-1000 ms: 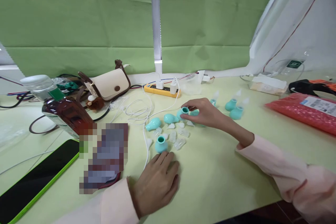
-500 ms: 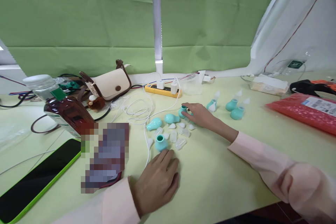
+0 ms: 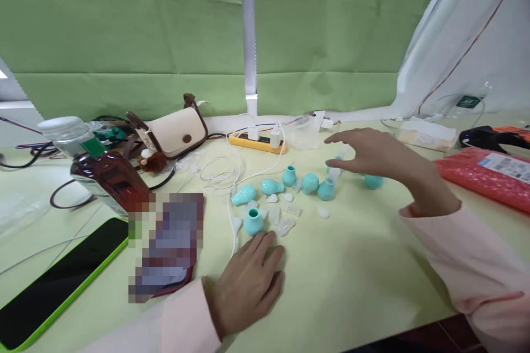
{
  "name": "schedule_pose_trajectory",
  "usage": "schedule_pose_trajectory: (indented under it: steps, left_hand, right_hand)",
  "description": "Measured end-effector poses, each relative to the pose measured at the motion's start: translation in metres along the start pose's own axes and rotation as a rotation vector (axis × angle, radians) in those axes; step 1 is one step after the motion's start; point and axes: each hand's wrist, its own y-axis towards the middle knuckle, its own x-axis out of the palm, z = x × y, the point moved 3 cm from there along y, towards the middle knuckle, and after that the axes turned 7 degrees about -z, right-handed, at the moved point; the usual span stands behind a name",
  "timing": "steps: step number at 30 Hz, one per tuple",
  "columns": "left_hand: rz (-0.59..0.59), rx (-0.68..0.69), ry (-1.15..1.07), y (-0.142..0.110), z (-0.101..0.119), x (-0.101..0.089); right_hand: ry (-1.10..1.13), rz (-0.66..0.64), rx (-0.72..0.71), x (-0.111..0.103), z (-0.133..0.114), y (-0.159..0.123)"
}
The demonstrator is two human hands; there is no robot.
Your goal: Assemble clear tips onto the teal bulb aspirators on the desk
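Observation:
My left hand (image 3: pixel 248 285) rests on the table with its fingers stretched out, their tips close to an upright teal rubber bulb (image 3: pixel 254 223) with an open neck. My right hand (image 3: pixel 372 157) is raised over the right side, thumb and fingers apart, holding nothing. Partly behind its fingers stands a bulb with a translucent tip. In front of it is another tipped bulb (image 3: pixel 326 190), beside a round teal bulb (image 3: pixel 309 183). An upright open bulb (image 3: pixel 289 176) and two lying bulbs (image 3: pixel 243 195) are further left. Several clear plastic pieces (image 3: pixel 285 226) lie among them.
A yellow power strip (image 3: pixel 256 143) with white plugs and a coiled white cable is at the back. On the left are a bottle (image 3: pixel 110 176), a handbag (image 3: pixel 176 132) and a green-edged phone (image 3: pixel 62 276). A red bubble-wrap packet (image 3: pixel 476 176) lies right.
My right hand has let go of the upright open bulb, moved right and opened. A tipped bulb and a small clear piece now show where my hand and arm were. My left hand stays put.

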Motion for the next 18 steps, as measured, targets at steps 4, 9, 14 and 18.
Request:
schedule_pose_trajectory:
  steps: [4,9,14,18]
  left_hand:
    - [0.014,0.025,0.063,-0.001,0.0,0.002]
    - [0.039,0.064,0.113,-0.002,0.0,0.002]
    - [0.09,0.095,0.137,-0.003,0.002,0.001]
    - [0.176,0.125,0.136,-0.005,0.003,-0.001]
  right_hand:
    - [-0.015,-0.112,-0.011,0.0,0.017,-0.01]
    - [0.067,-0.272,-0.04,0.017,0.018,0.0]
    - [0.141,-0.425,-0.199,0.029,0.007,0.007]
    - [0.152,-0.302,-0.197,0.02,0.003,-0.002]
